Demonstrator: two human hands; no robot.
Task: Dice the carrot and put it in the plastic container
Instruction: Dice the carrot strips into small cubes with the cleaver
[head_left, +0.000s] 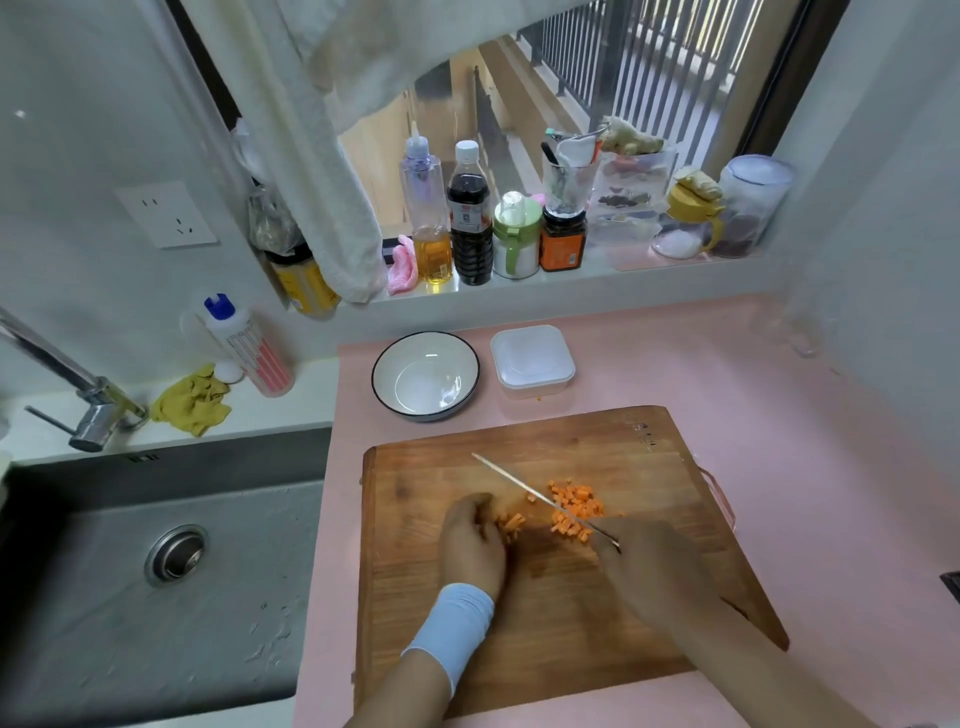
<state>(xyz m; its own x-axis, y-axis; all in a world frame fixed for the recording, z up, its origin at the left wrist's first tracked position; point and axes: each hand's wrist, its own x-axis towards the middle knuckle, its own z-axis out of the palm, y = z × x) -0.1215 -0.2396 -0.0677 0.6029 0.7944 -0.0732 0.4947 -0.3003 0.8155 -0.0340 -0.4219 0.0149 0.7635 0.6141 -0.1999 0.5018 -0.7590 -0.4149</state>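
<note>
Head view looks down on a wooden cutting board lying on a pink counter beside a steel sink. The left hand, with a pale blue wristband at the wrist, rests on the board near its middle, its fingers curled down over a small bunch of carrot sticks and pinning them in place. The right hand is closed round the handle of a knife; the handle itself is hidden under the hand. The thin blade runs diagonally away from that hand toward the far left of the board and passes between the held sticks and a loose pile of diced carrot, which lies just to the right of the blade. A few cubes sit right against the blade's edge.

Beyond the far edge of the board stand a white bowl with a dark rim and, to its right, the square white plastic container, the two near each other but apart. No carrot shows in the container; one tiny orange bit lies on the counter just in front of it. Bottles and jars line the window sill behind
</note>
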